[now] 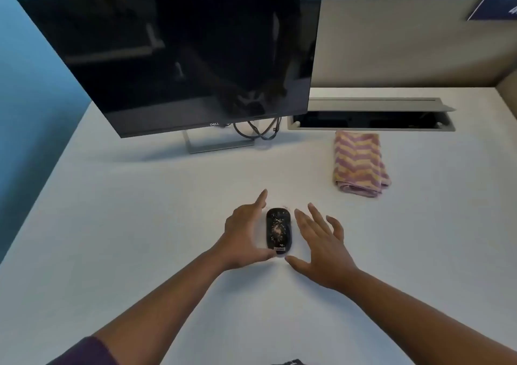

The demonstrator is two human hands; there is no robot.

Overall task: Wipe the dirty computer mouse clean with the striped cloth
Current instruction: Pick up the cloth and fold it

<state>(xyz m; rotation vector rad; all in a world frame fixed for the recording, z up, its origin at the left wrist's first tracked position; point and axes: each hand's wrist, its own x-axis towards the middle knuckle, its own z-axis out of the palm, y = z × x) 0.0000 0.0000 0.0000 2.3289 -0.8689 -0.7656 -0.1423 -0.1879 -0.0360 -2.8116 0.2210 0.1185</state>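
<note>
A black computer mouse (278, 231) speckled with pale crumbs lies on the white desk (140, 224), pointing away from me. My left hand (244, 234) is just left of it, fingers straight, with the thumb tip at the mouse's near end. My right hand (321, 240) hovers just right of the mouse with spread, straight fingers, apart from it. The folded cloth (359, 163) with pink and yellow zigzag stripes lies farther back and to the right, untouched.
A dark monitor (179, 51) on a grey stand fills the back left, with cables (257, 131) behind it. An open cable tray (372, 118) is set into the desk behind the cloth. A grey partition (405, 43) closes the back.
</note>
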